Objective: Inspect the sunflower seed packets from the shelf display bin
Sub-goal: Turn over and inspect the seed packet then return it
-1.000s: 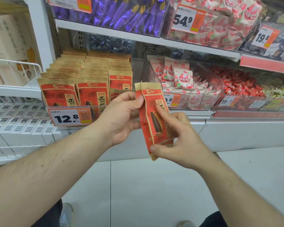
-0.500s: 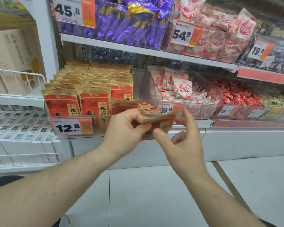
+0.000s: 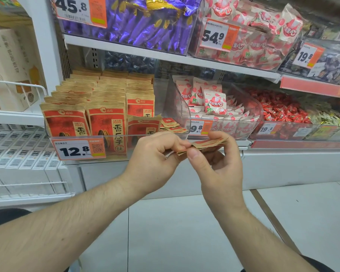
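Observation:
A red and tan sunflower seed packet (image 3: pixel 208 144) lies almost flat and edge-on between both my hands, just in front of the clear display bin (image 3: pixel 145 137). My left hand (image 3: pixel 155 156) pinches its left end, and my right hand (image 3: pixel 218 165) pinches it with the thumb below and fingers behind. The bin holds rows of upright matching packets (image 3: pixel 106 118), with a few small packets lying flat at its right end (image 3: pixel 171 124). A 12.8 price tag (image 3: pixel 79 150) hangs on the bin's front.
To the right stand clear bins of white-and-pink snack bags (image 3: pixel 214 103) and red candies (image 3: pixel 279 110). The upper shelf holds purple packets (image 3: pixel 145 26). White boxes (image 3: pixel 18 160) fill a wire rack at the left. Pale floor tiles lie below.
The packet has gone from upright, face toward me, to nearly flat and edge-on. Both hands have risen toward the bin's front edge, and my view has tilted up.

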`<state>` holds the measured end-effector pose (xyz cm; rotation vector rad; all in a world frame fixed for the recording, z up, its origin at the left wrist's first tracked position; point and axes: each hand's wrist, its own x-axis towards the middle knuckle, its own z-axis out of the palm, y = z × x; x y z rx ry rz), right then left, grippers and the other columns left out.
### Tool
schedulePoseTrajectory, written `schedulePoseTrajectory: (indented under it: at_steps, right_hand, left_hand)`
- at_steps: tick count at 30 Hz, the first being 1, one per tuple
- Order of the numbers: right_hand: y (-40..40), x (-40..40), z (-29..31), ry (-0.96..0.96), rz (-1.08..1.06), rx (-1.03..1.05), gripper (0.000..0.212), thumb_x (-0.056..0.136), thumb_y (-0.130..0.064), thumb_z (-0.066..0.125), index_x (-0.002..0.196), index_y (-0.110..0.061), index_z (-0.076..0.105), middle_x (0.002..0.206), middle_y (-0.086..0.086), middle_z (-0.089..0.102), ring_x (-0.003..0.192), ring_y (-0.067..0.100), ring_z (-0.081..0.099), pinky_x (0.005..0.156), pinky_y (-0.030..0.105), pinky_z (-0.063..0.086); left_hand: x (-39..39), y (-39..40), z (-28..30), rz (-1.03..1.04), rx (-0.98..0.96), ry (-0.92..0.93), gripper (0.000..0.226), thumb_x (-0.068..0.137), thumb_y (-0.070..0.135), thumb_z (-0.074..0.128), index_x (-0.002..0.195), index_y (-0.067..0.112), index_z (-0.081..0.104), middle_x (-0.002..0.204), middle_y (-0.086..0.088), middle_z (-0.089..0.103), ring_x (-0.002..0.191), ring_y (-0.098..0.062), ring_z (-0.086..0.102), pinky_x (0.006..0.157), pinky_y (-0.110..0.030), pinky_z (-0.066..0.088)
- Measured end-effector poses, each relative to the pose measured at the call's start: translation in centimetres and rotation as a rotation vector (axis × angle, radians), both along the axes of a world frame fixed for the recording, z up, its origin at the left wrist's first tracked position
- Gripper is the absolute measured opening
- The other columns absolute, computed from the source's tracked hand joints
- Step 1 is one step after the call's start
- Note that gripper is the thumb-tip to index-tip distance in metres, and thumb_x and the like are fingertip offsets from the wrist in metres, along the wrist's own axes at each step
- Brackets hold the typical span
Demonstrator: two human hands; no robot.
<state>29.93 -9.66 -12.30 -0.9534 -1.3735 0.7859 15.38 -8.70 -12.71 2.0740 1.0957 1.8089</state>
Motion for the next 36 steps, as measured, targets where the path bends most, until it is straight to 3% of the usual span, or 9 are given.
schedulePoseTrajectory:
  at_steps: [7,10,13,17,23,26,30,33,36]
  right_hand:
    - [-0.3,0.1,0.4,0.022,0.028,0.029,0.047,0.071,-0.045,0.069,0.111,-0.023,0.057,0.111,0.022,0.059,0.088,0.025,0.062,0.082,0.045,0.054]
    - [-0.4,0.1,0.7,0.009,0.011,0.043,0.042,0.074,-0.047,0.063,0.108,-0.023,0.059,0.111,0.022,0.059,0.087,0.033,0.063,0.081,0.046,0.055]
    - [-0.5,0.2,0.8,0.014,0.025,0.058,0.041,0.075,-0.047,0.06,0.107,-0.022,0.06,0.108,0.023,0.059,0.081,0.034,0.062,0.075,0.036,0.055]
    - [-0.5,0.2,0.9,0.047,0.063,0.055,0.041,0.075,-0.047,0.056,0.105,-0.02,0.061,0.111,0.023,0.06,0.079,0.019,0.064,0.07,0.023,0.053]
    - [-0.5,0.2,0.9,0.025,0.042,0.057,0.036,0.077,-0.05,0.053,0.101,-0.024,0.063,0.108,0.022,0.062,0.081,0.029,0.065,0.068,0.024,0.053]
    - [-0.3,0.6,1.2,-0.099,0.017,0.068,0.025,0.076,-0.048,0.059,0.096,-0.034,0.062,0.099,0.013,0.063,0.076,0.027,0.066,0.068,0.037,0.057]
    - [0.1,0.9,1.2,-0.218,-0.03,0.029,0.017,0.08,-0.024,0.069,0.091,-0.036,0.063,0.081,-0.01,0.067,0.06,0.022,0.065,0.063,0.044,0.057]
    - [0.2,0.5,1.4,-0.118,-0.062,-0.026,0.016,0.092,-0.007,0.066,0.091,-0.023,0.064,0.07,-0.01,0.069,0.054,0.017,0.066,0.064,0.036,0.055]
    - [1.4,0.5,3.1,0.078,-0.122,-0.071,0.012,0.098,-0.011,0.057,0.093,-0.02,0.062,0.064,-0.002,0.068,0.051,0.016,0.065,0.071,0.036,0.056]
  left_hand:
    - [-0.4,0.1,0.1,-0.041,0.029,-0.041,0.008,0.08,0.017,0.073,0.079,0.018,0.066,0.089,0.007,0.072,0.091,-0.009,0.071,0.078,-0.026,0.056]
    - [-0.5,0.2,0.0,-0.023,0.036,-0.019,0.006,0.079,0.009,0.075,0.076,0.008,0.069,0.088,0.004,0.072,0.089,-0.012,0.071,0.076,-0.03,0.057]
    - [-0.7,0.2,-0.1,-0.02,0.032,-0.012,0.006,0.078,0.006,0.074,0.075,0.003,0.069,0.088,0.002,0.073,0.09,-0.013,0.072,0.076,-0.031,0.057]
    - [-0.8,0.2,-0.1,-0.024,0.022,-0.005,0.005,0.078,0.006,0.073,0.075,0.003,0.07,0.089,0.003,0.072,0.09,-0.012,0.071,0.077,-0.03,0.057]
    - [-0.9,0.1,0.0,-0.035,-0.002,0.008,0.004,0.078,0.006,0.073,0.076,0.004,0.07,0.088,0.004,0.073,0.091,-0.009,0.071,0.077,-0.03,0.057]
    - [-1.2,0.2,0.2,-0.032,-0.054,-0.021,0.005,0.079,0.009,0.072,0.078,0.005,0.071,0.086,0.009,0.073,0.086,-0.009,0.07,0.074,-0.034,0.058]
    - [-1.6,-0.1,1.4,-0.061,-0.173,-0.102,0.007,0.079,0.024,0.072,0.081,0.018,0.069,0.086,0.01,0.071,0.079,-0.009,0.069,0.071,-0.034,0.058]
    - [-2.4,-0.4,2.6,-0.033,-0.132,0.022,0.019,0.078,0.038,0.067,0.09,0.024,0.071,0.086,0.01,0.072,0.083,-0.008,0.068,0.076,-0.032,0.057]
    - [-5.1,0.6,3.8,0.211,0.01,0.235,0.031,0.082,0.04,0.066,0.094,0.011,0.071,0.089,0.004,0.069,0.082,-0.012,0.063,0.073,-0.031,0.053]
